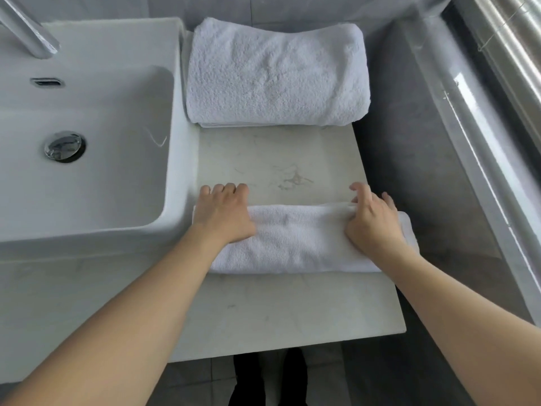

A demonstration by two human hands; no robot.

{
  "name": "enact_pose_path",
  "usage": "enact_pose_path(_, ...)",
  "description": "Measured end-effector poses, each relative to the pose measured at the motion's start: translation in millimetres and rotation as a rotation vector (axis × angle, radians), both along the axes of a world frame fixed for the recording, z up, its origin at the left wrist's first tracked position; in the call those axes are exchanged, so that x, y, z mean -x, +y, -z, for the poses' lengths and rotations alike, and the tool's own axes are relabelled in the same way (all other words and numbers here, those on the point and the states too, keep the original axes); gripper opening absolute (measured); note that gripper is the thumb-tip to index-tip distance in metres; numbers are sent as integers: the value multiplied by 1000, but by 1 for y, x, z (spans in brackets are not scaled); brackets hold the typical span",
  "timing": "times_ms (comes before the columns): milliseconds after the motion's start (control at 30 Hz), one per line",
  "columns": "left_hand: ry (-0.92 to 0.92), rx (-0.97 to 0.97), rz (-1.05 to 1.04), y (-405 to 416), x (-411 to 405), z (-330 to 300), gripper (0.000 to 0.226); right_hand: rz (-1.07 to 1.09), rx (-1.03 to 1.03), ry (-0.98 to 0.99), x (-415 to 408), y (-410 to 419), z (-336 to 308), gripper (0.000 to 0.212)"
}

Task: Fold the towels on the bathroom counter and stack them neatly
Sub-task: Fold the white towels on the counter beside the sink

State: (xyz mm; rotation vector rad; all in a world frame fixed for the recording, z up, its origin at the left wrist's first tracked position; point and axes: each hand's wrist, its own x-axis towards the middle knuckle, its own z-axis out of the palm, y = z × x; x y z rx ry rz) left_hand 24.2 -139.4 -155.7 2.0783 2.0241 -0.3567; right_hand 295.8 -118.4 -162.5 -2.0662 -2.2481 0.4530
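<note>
A pale marble-patterned bathroom counter [278,162] fills the middle of the view, and a white rectangular ceramic sink [87,136] sits on it, just beyond the left hand's outer side. Past both hands, at the far end of the counter, lies a thick, fluffy white folded towel [275,74], well apart from the fingers. Under the hands, near the counter's front edge, lies a thinner white towel folded into a long band [298,238]. The left hand [224,213] lies on the band's left end with fingers curled over its far edge, gripping it. The right hand [373,218] holds the right end, thumb and fingers pinching the far edge, which is lifted slightly off the counter.
</note>
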Motion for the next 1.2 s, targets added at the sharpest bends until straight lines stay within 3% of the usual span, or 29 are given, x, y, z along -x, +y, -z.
enact_pose_path(100,-29,-142,-9,-7,-4,5,44,-130,-115,-79,-1,-4,15,42)
enact_pose_path(200,-43,-251,-8,-18,-13,20,46,-155,-147,-112,1,-3,25,49)
enact_pose_path(367,-94,-223,-83,0,-9,28,52,-208,-127,-113,5,24,26,50)
enact_pose_path(600,-125,-294,-106,7,-6,32,42,-203,-164,-78,9,30,28,47)
enact_pose_path(733,-145,-397,-20,10,-32,12,32,-186,-180,-69,10,31,30,47)
enact_pose_path(833,-213,-275,106,-15,-61,4,52,-199,-199,-71,6,33,31,45)
enact_pose_path(933,-109,-151,119,-46,-24,20,67,-203,-207,-77,5,38,33,43)
enact_pose_path(1200,-30,-153,-9,-32,-2,33,71,-232,-151,-60,11,60,25,49)
